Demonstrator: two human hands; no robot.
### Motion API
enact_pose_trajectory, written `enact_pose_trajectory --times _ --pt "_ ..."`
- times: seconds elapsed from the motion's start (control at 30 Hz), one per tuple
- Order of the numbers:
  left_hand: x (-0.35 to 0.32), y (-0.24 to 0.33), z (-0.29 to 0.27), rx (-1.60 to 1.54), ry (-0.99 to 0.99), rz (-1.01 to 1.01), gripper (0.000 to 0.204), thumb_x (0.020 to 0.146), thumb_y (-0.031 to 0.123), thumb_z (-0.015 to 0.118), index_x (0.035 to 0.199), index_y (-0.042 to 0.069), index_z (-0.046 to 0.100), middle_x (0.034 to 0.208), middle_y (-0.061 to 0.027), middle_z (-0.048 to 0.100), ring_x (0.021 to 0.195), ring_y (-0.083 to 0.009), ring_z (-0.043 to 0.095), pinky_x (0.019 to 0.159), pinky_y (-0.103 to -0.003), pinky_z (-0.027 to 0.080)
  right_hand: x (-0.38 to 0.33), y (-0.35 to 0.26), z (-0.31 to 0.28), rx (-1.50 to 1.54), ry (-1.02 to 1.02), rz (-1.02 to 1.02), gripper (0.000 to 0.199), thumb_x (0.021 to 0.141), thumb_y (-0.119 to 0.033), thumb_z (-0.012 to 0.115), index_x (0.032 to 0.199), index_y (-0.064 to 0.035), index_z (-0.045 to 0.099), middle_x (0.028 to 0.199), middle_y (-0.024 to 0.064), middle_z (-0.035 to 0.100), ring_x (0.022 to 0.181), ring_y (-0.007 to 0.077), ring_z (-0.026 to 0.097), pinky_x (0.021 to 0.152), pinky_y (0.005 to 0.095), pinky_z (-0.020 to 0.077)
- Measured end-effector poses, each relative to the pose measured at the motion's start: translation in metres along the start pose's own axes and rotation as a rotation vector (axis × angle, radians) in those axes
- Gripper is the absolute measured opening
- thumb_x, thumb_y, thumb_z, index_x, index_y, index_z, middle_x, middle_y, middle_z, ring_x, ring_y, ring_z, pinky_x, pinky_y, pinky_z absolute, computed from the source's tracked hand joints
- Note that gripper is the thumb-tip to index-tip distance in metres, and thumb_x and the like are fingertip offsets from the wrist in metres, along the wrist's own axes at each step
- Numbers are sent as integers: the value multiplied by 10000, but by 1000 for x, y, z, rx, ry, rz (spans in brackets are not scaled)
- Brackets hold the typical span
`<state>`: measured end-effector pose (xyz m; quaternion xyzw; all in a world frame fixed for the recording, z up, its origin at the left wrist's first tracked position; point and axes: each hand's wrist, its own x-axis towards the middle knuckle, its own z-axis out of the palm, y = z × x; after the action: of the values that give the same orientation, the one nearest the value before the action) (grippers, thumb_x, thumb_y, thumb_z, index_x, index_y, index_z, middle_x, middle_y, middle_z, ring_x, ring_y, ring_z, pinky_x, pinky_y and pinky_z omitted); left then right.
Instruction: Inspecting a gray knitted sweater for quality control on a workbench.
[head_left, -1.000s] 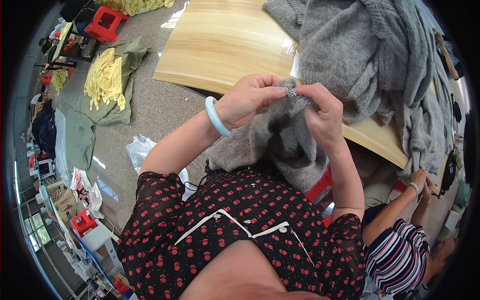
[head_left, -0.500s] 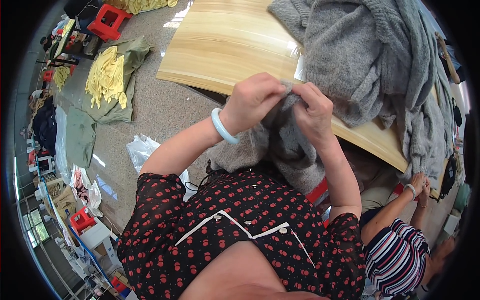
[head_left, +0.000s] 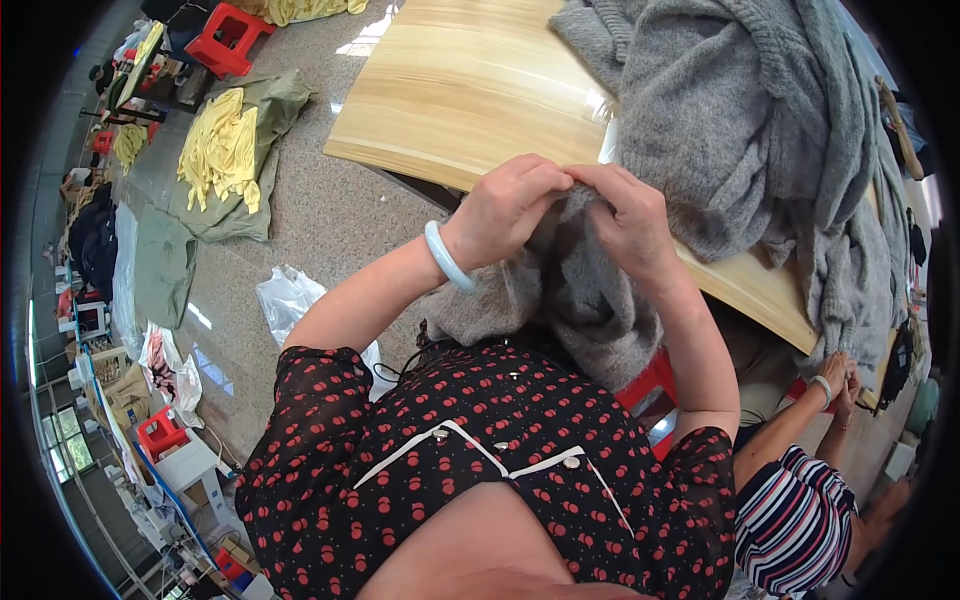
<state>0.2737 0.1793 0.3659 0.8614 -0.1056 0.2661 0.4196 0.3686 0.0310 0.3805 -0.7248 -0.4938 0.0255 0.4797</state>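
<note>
A grey knitted garment [head_left: 595,290] hangs from my two hands and drapes over my lap. My left hand [head_left: 507,205], with a pale bangle at the wrist, is closed in a pinch on its upper edge. Close beside it, my right hand [head_left: 630,215] pinches the same edge, and the fingertips of both hands meet there. What lies right between the fingertips is too small to make out. A large heap of grey knitwear [head_left: 700,130] lies on the wooden table just beyond my right hand.
The wood-grain table [head_left: 460,90] stands in front of me. At the right, a co-worker's hands [head_left: 835,375] hold part of the grey knitwear. Yellow garments [head_left: 222,150] lie on a green cloth on the floor at left, near a red stool [head_left: 228,40] and a clear plastic bag [head_left: 285,295].
My fingertips have come together over the garment's edge, covering the bit of fabric that showed between them before. The view has shifted slightly.
</note>
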Motion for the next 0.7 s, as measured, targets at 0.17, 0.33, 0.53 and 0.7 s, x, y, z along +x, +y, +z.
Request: enact_pose_trajectory --times 0.17,0.33,0.53,0.7 --pt "1 -2 -9 -33 -50 10 211 729 -93 564 920 -7 593 864 -119 605 767 -226 594 674 -281 481 2 0 -4 -37 -66 -43 302 666 75 505 937 -31 586 816 128 593 756 293 592 658 343 480" --pt "0 1 -11 -211 -51 -211 158 717 -74 599 848 8 632 813 -103 617 714 -174 597 625 -247 475 1 4 -3 24 -94 35 259 655 66 519 885 -22 599 805 128 594 740 291 589 653 344 474" --pt "-5 2 -7 -28 -3 -179 138 721 -62 602 835 10 634 774 -94 619 680 -164 597 598 -244 472 -1 4 5 -2 -38 35 239 652 57 526 867 -20 595 798 131 592 727 291 586 645 345 472" --pt "-4 9 2 30 156 -186 134 716 -66 600 821 9 634 755 -101 619 664 -187 601 595 -252 477 2 1 10 -68 42 -21 234 644 57 529 859 -20 579 760 128 575 697 292 577 607 344 468"
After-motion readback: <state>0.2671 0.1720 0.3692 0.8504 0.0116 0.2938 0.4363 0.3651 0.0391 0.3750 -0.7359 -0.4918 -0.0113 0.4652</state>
